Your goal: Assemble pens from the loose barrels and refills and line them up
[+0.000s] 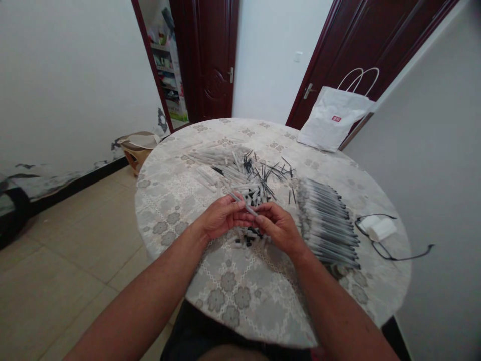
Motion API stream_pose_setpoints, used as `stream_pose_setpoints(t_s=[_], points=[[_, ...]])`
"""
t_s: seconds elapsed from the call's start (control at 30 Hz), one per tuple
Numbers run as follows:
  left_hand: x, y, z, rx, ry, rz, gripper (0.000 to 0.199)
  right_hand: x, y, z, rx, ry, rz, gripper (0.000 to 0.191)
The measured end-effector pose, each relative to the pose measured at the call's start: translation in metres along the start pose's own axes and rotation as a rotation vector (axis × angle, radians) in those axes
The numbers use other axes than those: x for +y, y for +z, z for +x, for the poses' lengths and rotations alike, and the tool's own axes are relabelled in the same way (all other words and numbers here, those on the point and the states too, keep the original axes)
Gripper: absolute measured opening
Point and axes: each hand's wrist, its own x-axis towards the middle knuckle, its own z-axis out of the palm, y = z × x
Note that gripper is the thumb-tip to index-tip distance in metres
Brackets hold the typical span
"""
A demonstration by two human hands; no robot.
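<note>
head view, the only one i have on my feed: both hands are close together over the near middle of the table. my left hand has thumb and fingers closed on a thin pale tube; my right hand pinches its near end. so the tube is up between the two hands, slanted, not on the cloth.

progress, my read: partway. on the right, a long row of dark-centred pens lies side by side, which looks like the done lot; can't count them. what looks left: loose pale tubes heaped beyond the left hand, thin dark sticks scattered beyond the hands, and small black pieces below the fingers. plenty of loose parts, so i'd call a good share unfinished. can't tell whether the tube in hand has anything inside.

off to the side: glasses and a white roll right of the row, white paper bag at the far edge.
</note>
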Motion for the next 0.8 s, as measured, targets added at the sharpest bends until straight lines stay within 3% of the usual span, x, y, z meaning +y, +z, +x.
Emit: stream_pose_setpoints(t_s=[0.1, 0.2, 0.33, 0.47, 0.6, 0.8], points=[[-0.001, 0.0, 0.0, -0.013, -0.037, -0.028, 0.022, -0.001, 0.0, 0.001, 0.013, 0.019, 0.017, 0.03], [0.002, -0.001, 0.001, 0.061, 0.012, -0.086, 0.017, -0.001, -0.007, 0.002, 0.09, 0.022, -0.053, 0.029], [0.008, -0.004, 0.006, 0.249, 0.134, -0.196, 0.007, -0.002, -0.023, 0.006, 0.2, -0.107, -0.503, 0.021], [0.011, -0.007, 0.01, 0.377, 0.199, -0.252, 0.005, -0.001, -0.033, 0.008, 0.021, -0.175, -0.925, 0.015], [0.011, -0.008, 0.011, 0.393, 0.214, -0.26, 0.003, 0.001, -0.033, 0.006, -0.121, -0.051, -1.085, 0.019], [0.011, -0.009, 0.011, 0.386, 0.218, -0.226, 0.006, -0.002, -0.036, 0.003, -0.2, 0.134, -1.227, 0.02]])
